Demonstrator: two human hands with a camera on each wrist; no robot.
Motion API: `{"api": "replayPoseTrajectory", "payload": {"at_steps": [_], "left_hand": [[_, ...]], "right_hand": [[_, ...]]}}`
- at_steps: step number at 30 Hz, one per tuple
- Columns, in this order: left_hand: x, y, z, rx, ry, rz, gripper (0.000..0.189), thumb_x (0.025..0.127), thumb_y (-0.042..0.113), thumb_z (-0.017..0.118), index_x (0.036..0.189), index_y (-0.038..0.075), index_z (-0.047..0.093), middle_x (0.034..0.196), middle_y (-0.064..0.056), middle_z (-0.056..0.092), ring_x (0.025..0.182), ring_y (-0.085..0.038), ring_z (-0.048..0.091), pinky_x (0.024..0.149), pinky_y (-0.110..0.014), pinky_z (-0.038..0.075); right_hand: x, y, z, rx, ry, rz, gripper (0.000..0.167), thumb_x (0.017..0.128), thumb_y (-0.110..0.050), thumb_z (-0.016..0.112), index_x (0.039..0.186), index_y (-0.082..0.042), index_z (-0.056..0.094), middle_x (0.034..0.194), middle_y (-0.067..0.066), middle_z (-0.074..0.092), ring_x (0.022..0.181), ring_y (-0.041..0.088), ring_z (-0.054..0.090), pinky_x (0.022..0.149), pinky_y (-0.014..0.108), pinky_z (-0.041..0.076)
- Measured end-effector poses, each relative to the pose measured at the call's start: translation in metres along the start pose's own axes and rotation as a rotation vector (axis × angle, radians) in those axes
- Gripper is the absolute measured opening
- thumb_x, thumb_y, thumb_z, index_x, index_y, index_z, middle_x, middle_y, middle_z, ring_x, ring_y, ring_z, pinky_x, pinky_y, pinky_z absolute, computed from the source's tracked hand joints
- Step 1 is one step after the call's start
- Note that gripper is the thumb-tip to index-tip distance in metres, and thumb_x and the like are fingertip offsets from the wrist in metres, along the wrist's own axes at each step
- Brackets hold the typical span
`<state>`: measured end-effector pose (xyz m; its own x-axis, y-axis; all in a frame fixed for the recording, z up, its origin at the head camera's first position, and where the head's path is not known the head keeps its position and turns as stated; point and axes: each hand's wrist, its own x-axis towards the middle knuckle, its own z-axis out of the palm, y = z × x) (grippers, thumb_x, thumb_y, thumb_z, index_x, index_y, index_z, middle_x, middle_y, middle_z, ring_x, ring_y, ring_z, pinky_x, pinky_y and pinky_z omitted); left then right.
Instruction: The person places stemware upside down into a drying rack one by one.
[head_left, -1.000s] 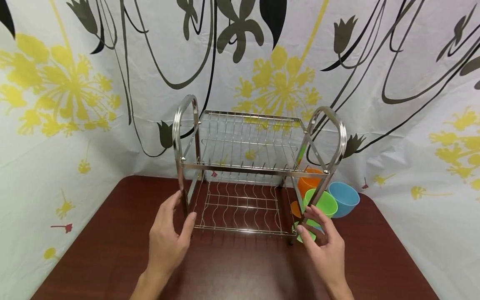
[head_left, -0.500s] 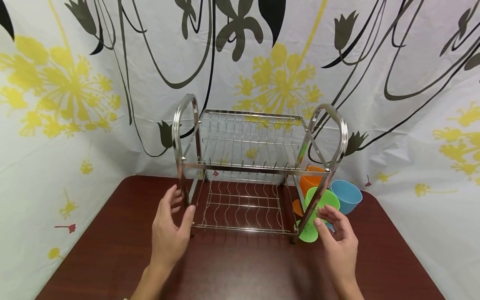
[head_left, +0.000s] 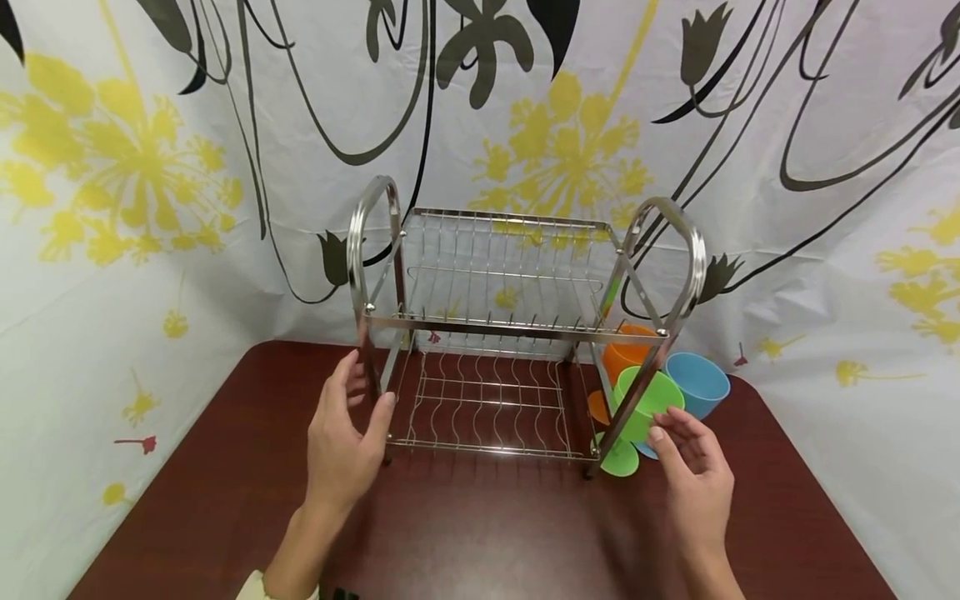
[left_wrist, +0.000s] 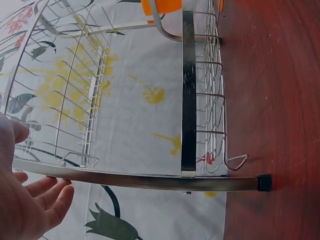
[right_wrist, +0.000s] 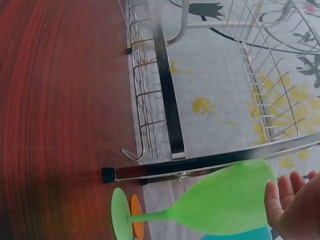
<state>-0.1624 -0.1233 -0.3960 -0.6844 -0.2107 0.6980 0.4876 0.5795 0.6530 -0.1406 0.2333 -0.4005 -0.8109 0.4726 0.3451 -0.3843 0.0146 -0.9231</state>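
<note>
A two-tier metal dish rack point(head_left: 495, 329) stands upright on the table. Beside its front left leg is my left hand point(head_left: 345, 437), fingers spread and loosely bent; in the left wrist view the fingertips point(left_wrist: 62, 192) lie right at the leg. To the right of the rack stands a green plastic goblet point(right_wrist: 225, 195) with a stem and round foot. My right hand point(head_left: 697, 475) has its fingers relaxed and slightly bent at that goblet's rim, the thumb overlapping the rim in the right wrist view. Both rack tiers hold nothing.
Behind the green goblet stand an orange goblet point(head_left: 622, 354) and a blue goblet point(head_left: 699, 383), partly hidden by it and by the rack. A flower-patterned sheet point(head_left: 300, 192) hangs behind the dark red wooden table point(head_left: 480, 533).
My right hand has left the rack's front right leg and moved right to the green goblet. My left hand stays beside the left leg. The head view has shifted slightly.
</note>
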Motion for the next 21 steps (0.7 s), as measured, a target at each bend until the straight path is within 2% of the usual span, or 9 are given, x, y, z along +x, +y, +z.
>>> {"api": "replayPoseTrajectory", "payload": {"at_steps": [8, 15, 21], "left_hand": [[0.006, -0.003, 0.003, 0.001, -0.007, 0.003, 0.06, 0.089, 0.011, 0.068, 0.143, 0.007, 0.044, 0.118, -0.014, 0.059, 0.104, -0.024, 0.06, 0.087, -0.024, 0.052], [0.006, -0.007, 0.007, -0.006, 0.025, 0.014, 0.056, 0.088, 0.008, 0.068, 0.14, 0.004, 0.047, 0.118, -0.016, 0.059, 0.102, -0.025, 0.06, 0.085, -0.026, 0.051], [0.009, -0.006, 0.012, -0.036, 0.04, -0.017, 0.057, 0.089, 0.01, 0.068, 0.142, 0.008, 0.046, 0.122, -0.015, 0.058, 0.107, -0.026, 0.059, 0.083, -0.033, 0.051]], "right_hand": [[0.005, 0.006, -0.007, -0.035, 0.064, 0.056, 0.036, 0.089, -0.001, 0.068, 0.123, 0.006, 0.058, 0.107, 0.006, 0.066, 0.097, 0.012, 0.063, 0.077, 0.013, 0.052], [0.008, 0.013, -0.009, -0.013, 0.106, 0.092, 0.039, 0.088, -0.003, 0.07, 0.124, 0.005, 0.058, 0.109, 0.008, 0.063, 0.102, 0.015, 0.059, 0.08, 0.012, 0.05], [0.007, 0.019, -0.012, -0.022, 0.152, 0.103, 0.04, 0.086, -0.003, 0.072, 0.124, 0.003, 0.059, 0.109, 0.007, 0.063, 0.101, 0.014, 0.059, 0.078, 0.011, 0.05]]}}
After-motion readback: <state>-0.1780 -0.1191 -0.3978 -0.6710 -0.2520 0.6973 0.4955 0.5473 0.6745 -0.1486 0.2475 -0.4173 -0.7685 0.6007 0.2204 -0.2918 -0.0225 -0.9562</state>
